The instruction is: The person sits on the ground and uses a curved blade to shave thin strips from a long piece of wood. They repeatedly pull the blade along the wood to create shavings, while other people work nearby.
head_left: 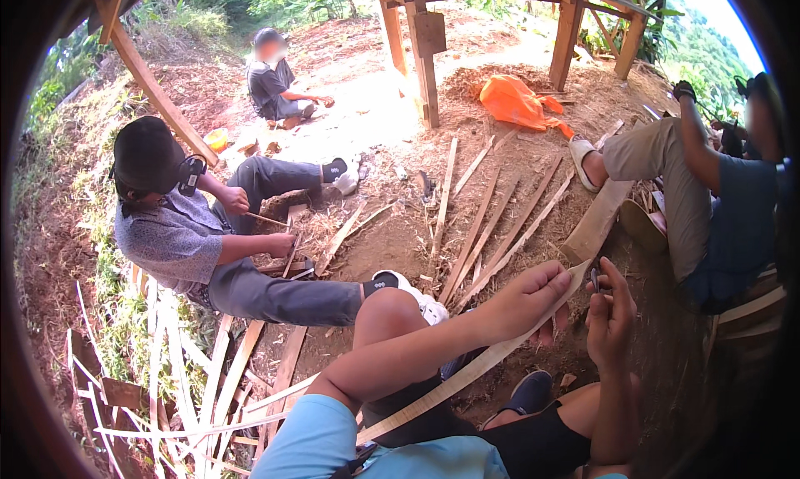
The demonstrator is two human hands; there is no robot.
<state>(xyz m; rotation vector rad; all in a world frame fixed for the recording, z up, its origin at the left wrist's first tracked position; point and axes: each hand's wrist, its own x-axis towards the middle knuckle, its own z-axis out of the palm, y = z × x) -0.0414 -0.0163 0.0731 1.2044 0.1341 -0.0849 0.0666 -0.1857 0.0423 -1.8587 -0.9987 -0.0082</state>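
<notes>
My left hand [542, 294] grips a long pale strip of split bamboo or wood [467, 371] close to its far end. From there the strip runs down and left across my lap to my light blue shirt. My right hand [611, 316] is raised just to the right of the strip's tip, its fingers closed around a small dark object [594, 276]. That object looks like metal and touches or nearly touches the strip's end; its kind is mostly hidden by the fingers.
A co-worker [175, 229] sits at the left, working a thin stick. Another person [279, 79] sits farther back; a third [725, 187] is at the right beside a wide board [598, 219]. Several strips [500, 229] lie ahead. An orange bag [512, 102] rests near wooden posts [421, 58].
</notes>
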